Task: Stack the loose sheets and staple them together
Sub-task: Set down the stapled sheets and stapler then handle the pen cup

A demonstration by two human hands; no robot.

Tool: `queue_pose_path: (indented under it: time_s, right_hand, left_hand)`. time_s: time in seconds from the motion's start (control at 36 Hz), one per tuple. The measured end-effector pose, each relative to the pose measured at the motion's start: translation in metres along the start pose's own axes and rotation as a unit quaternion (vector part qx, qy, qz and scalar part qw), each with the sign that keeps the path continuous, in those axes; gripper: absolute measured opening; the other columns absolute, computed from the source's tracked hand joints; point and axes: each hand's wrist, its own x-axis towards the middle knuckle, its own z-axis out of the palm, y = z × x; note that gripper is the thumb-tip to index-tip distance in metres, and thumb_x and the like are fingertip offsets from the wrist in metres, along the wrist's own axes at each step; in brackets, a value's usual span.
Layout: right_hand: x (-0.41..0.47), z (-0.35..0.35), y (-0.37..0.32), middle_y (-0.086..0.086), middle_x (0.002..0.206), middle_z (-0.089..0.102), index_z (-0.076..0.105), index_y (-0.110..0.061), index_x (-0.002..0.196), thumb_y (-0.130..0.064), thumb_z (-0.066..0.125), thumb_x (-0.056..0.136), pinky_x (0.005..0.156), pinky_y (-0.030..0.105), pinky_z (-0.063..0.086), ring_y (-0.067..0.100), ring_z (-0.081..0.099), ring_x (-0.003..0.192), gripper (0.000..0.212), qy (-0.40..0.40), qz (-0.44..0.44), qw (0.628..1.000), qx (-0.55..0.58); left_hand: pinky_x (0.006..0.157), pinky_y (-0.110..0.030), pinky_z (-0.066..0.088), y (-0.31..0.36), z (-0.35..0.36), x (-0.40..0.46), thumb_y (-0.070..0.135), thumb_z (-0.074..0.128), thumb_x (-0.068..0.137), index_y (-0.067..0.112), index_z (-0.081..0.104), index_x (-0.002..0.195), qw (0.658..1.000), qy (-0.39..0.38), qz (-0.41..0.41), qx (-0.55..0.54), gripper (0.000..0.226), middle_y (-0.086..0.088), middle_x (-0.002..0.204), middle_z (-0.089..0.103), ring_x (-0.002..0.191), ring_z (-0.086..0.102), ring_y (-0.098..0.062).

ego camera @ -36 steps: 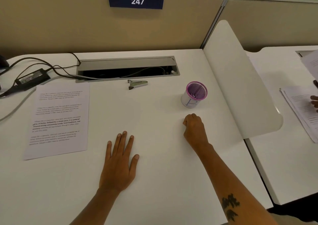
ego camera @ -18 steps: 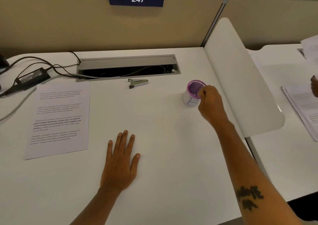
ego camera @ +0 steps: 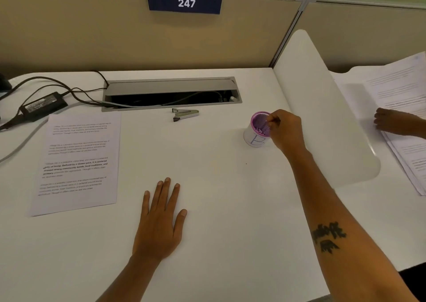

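A printed sheet (ego camera: pixel 76 163) lies flat on the white desk (ego camera: pixel 219 209) at the left. A small metal stapler (ego camera: pixel 185 114) rests near the back, just in front of the cable slot. My left hand (ego camera: pixel 159 221) lies palm down on the bare desk, fingers spread, holding nothing. My right hand (ego camera: pixel 285 131) is at a white cup with a purple mesh lining (ego camera: pixel 255 138). Its fingertips are pinched together over the cup's rim. I cannot see anything between them.
A grey cable slot (ego camera: pixel 171 94) runs along the back, with a power adapter (ego camera: pixel 42 106) and cords at the far left. A white divider panel (ego camera: pixel 322 108) stands on the right. Beyond it another person's hand (ego camera: pixel 396 121) rests on papers (ego camera: pixel 405 89).
My right hand rose from a fist on the desk and moved back and right to the cup, its fingertips now over the opening. The left hand stayed put.
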Motion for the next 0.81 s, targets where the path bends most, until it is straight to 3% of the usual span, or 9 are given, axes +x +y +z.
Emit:
queue_pose_path:
  time_s: [0.14, 0.33, 0.5, 0.64, 0.81]
  right_hand:
    - [-0.002, -0.002, 0.002, 0.010, 0.091, 0.076, 0.076, -0.006, 0.092, 0.005, 0.068, 0.088, 0.071, 0.018, 0.050, 0.022, 0.068, 0.081, 0.015, 0.010, -0.001, 1.000, 0.012]
    - [-0.001, -0.003, 0.007, 0.003, 0.076, 0.069, 0.066, -0.012, 0.078, -0.005, 0.080, 0.082, 0.065, 0.027, 0.057, 0.020, 0.065, 0.069, 0.016, 0.025, 0.010, 1.000, 0.010]
    - [-0.001, -0.003, 0.012, 0.006, 0.085, 0.074, 0.074, -0.012, 0.081, 0.010, 0.064, 0.081, 0.071, 0.032, 0.058, 0.023, 0.068, 0.079, 0.023, 0.025, -0.028, 0.999, -0.016]
    - [-0.008, -0.006, 0.006, 0.002, 0.080, 0.072, 0.074, -0.011, 0.081, 0.008, 0.063, 0.080, 0.072, 0.035, 0.059, 0.020, 0.066, 0.075, 0.022, 0.064, -0.030, 0.997, 0.005]
    - [-0.060, 0.009, -0.008, -0.002, 0.078, 0.065, 0.070, -0.010, 0.084, -0.001, 0.075, 0.083, 0.067, 0.010, 0.046, 0.004, 0.058, 0.066, 0.010, 0.060, -0.052, 0.994, 0.078]
  left_hand:
    - [0.135, -0.057, 0.012, 0.001, -0.001, 0.000, 0.049, 0.029, 0.109, 0.023, 0.009, 0.171, 1.000, 0.001, 0.000, 0.001, 0.070, -0.001, 0.181, 0.000, 0.168, -0.001, -0.020]
    - [0.134, -0.057, 0.013, 0.000, 0.000, 0.000, 0.049, 0.029, 0.108, 0.023, 0.011, 0.171, 1.000, -0.002, -0.002, 0.007, 0.070, -0.001, 0.181, 0.001, 0.168, 0.000, -0.020]
    - [0.134, -0.057, 0.014, 0.000, 0.000, 0.000, 0.050, 0.029, 0.108, 0.022, 0.011, 0.171, 1.000, -0.002, -0.001, 0.009, 0.070, -0.002, 0.181, 0.002, 0.168, 0.001, -0.020]
    - [0.134, -0.057, 0.014, 0.001, -0.001, 0.001, 0.049, 0.030, 0.108, 0.022, 0.011, 0.171, 1.000, 0.001, 0.000, 0.003, 0.070, -0.002, 0.181, 0.003, 0.168, 0.001, -0.020]
    - [0.134, -0.057, 0.014, 0.000, -0.001, 0.001, 0.051, 0.027, 0.108, 0.023, 0.011, 0.171, 1.000, -0.004, -0.004, 0.003, 0.070, 0.000, 0.181, 0.001, 0.168, 0.000, -0.019]
